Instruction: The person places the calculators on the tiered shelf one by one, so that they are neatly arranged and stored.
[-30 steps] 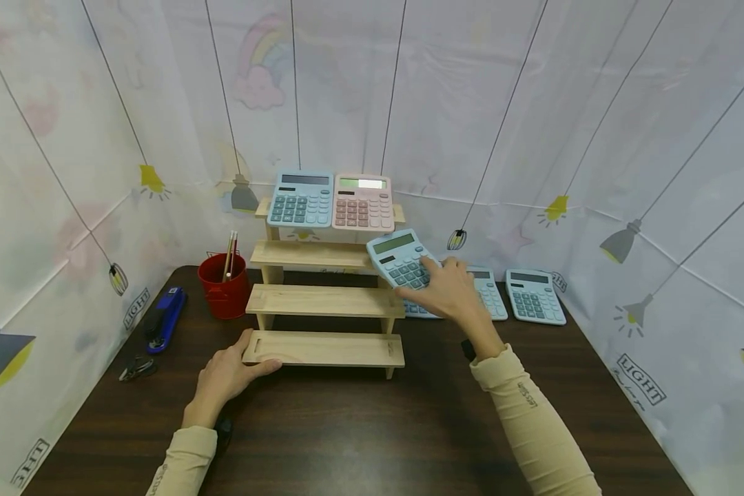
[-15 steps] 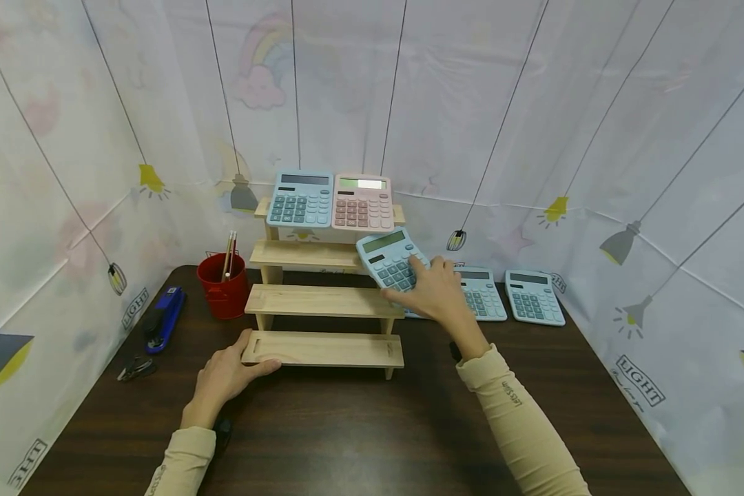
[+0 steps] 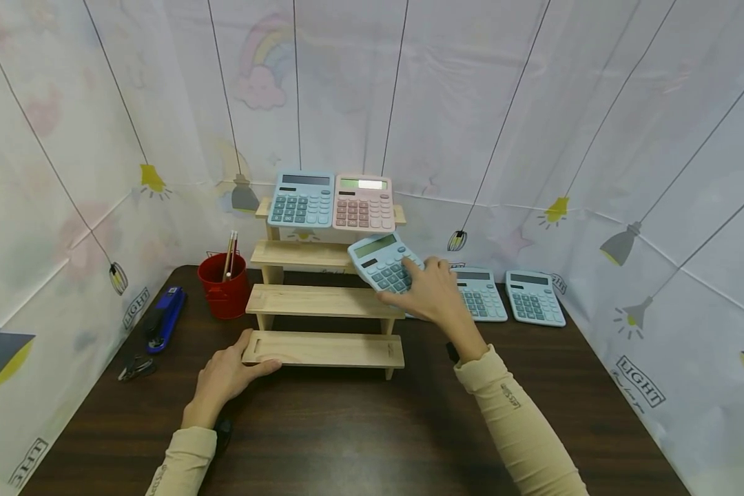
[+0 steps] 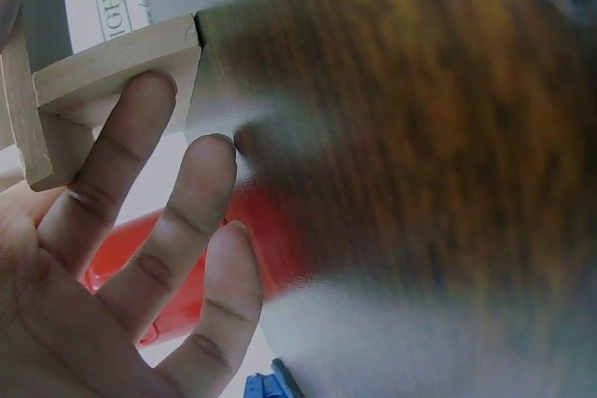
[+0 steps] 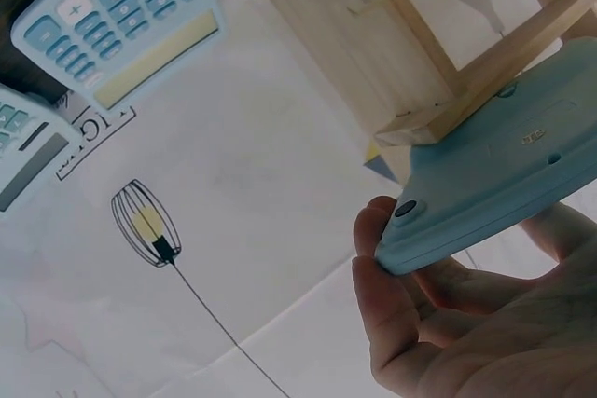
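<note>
My right hand [image 3: 439, 293] grips a light blue calculator [image 3: 378, 263] by its right side, holding it tilted over the right part of the second-highest board. In the right wrist view the calculator's underside [image 5: 522, 170] faces the camera, close to the wood. A four-step wooden display shelf [image 3: 322, 349] stands on the table. My left hand [image 3: 223, 379] holds the left end of its lowest board, thumb along the front edge. Three of its fingers [image 4: 201, 202] show nearly straight in the left wrist view. A blue calculator [image 3: 301, 200] and a pink calculator [image 3: 364, 202] lean side by side on the top step.
More blue calculators, one at the far right [image 3: 535, 297] and another beside it [image 3: 480, 296], lie right of the shelf. Left of it stand a red bucket [image 3: 224, 293] with pencils, a blue stapler [image 3: 165, 320] and a small dark metal item [image 3: 138, 368]. Printed curtains enclose the table.
My right hand has carried the blue calculator left, further over the second-highest board, dipping slightly at the end. The left hand stays at the lowest board.
</note>
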Motion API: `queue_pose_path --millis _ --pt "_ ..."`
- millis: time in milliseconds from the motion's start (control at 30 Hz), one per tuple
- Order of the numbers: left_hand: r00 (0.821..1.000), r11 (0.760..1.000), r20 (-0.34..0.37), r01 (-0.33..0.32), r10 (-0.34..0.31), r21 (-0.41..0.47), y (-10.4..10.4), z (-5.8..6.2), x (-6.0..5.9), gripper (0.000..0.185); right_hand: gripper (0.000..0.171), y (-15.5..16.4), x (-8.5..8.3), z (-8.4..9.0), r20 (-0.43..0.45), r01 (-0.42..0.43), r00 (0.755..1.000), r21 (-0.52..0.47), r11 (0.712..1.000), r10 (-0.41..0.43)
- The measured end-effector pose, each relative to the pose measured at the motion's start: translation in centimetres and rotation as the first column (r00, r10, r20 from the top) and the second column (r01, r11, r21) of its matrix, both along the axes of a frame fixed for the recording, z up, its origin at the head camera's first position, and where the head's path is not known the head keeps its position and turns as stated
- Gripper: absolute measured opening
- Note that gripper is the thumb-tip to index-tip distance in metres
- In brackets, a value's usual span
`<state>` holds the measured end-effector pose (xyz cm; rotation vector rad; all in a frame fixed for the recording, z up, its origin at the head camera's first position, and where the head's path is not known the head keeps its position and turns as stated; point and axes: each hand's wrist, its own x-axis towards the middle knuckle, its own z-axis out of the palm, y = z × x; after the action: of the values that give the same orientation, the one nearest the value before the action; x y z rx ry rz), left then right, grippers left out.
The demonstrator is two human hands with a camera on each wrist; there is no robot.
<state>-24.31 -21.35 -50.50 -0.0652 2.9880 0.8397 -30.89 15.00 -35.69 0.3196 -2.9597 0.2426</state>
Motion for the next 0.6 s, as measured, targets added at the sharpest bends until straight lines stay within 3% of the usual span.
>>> queue_pose_path --millis 300,600 --pt "1.0 1.0 0.001 0.0 0.0 -0.001 0.0 0.0 0.1 0.11 0.098 -1.2 -0.9 -0.2 -0.018 -0.006 1.0 0.007 1.0 0.006" --pt "1.0 1.0 0.002 0.001 -0.001 0.0 0.0 0.0 0.0 0.111 0.104 -3.0 -2.2 -0.8 -0.023 0.041 0.999 -0.043 0.998 -0.042"
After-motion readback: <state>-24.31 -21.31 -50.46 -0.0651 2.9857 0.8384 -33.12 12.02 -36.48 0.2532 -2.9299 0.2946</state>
